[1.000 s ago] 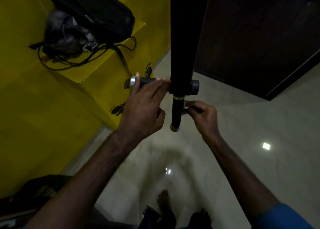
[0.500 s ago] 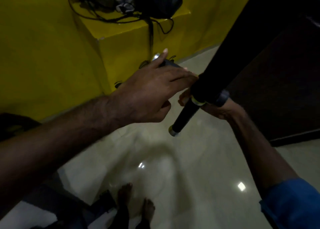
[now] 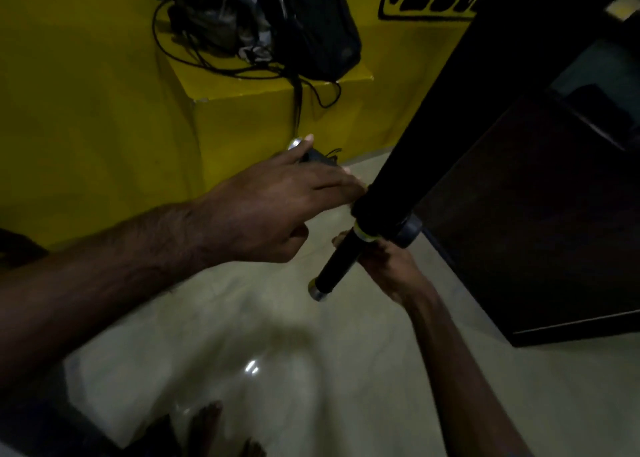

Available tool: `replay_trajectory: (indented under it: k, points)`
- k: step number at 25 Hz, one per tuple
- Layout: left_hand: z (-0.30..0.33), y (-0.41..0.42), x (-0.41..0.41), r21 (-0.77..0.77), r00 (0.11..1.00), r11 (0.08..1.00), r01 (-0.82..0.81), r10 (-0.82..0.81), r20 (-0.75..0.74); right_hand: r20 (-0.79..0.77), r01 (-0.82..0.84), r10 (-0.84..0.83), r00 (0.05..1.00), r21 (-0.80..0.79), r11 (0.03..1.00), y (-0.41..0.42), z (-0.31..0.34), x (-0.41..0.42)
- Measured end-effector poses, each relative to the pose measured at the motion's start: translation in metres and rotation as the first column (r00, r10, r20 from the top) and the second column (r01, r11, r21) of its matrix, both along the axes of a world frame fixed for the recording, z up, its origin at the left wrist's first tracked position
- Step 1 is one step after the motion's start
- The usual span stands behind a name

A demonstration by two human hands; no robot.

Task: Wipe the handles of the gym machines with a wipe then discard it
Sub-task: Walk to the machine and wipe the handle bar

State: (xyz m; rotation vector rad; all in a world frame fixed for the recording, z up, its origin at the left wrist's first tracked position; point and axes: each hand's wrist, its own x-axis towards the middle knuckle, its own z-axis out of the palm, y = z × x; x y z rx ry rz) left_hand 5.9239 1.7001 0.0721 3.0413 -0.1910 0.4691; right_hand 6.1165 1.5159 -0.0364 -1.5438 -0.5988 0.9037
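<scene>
A thick black machine arm (image 3: 433, 127) slants down from the upper right and ends in several handles. My left hand (image 3: 277, 207) rests on the left side handle (image 3: 313, 155), fingers stretched along it, the index tip near its chrome end cap. A slim lower handle (image 3: 334, 269) with a metal tip points down-left. My right hand (image 3: 391, 269) reaches behind that handle, and its fingers wrap round it just under the yellow ring. A short grey-capped stub (image 3: 408, 231) sticks out to the right. No wipe shows in either hand.
A black backpack (image 3: 311, 23) with loose cords lies on a yellow ledge (image 3: 242, 117) against the yellow wall. A dark cabinet (image 3: 536, 231) stands at the right. Bare feet (image 3: 207, 422) stand on the glossy pale floor below.
The view swung left and tilted, so the arm now slants. My right hand went from pinching beside the lower handle to wrapping round it from behind. My left hand stayed on the side handle.
</scene>
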Motion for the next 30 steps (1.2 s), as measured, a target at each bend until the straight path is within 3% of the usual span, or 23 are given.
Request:
replay_trajectory:
  k: [4,9,13,20,23,26,30]
  points:
    - [-0.002,-0.003,0.001,-0.015,1.0,1.0,-0.009,0.009,0.007,0.085,0.302,-0.308,0.948,0.08,0.95,-0.024,-0.026,-0.052]
    - [-0.01,-0.017,-0.001,-0.064,0.997,0.996,-0.057,0.06,0.045,0.057,0.551,-0.57,0.82,0.189,0.813,-0.037,-0.027,-0.09]
    - [-0.013,-0.02,-0.001,-0.096,0.996,0.992,-0.08,0.082,0.026,0.164,0.652,-0.67,0.724,0.152,0.742,-0.03,-0.04,-0.125]
    - [-0.014,-0.014,-0.002,-0.102,0.997,0.992,-0.071,0.073,0.016,-0.052,0.783,-0.784,0.618,0.128,0.609,-0.007,-0.045,-0.143]
    - [-0.011,-0.011,-0.005,-0.085,0.998,0.994,-0.063,0.063,0.007,-0.025,0.74,-0.741,0.671,0.074,0.668,-0.01,-0.047,-0.138]
    - [-0.008,-0.006,-0.001,-0.062,1.0,0.998,-0.024,0.025,0.012,0.061,0.559,-0.565,0.823,0.087,0.824,-0.019,-0.05,-0.086]
    - [-0.014,-0.003,0.001,-0.089,0.999,0.996,-0.003,0.007,0.043,0.052,0.311,-0.313,0.948,0.04,0.949,-0.018,-0.053,-0.059]
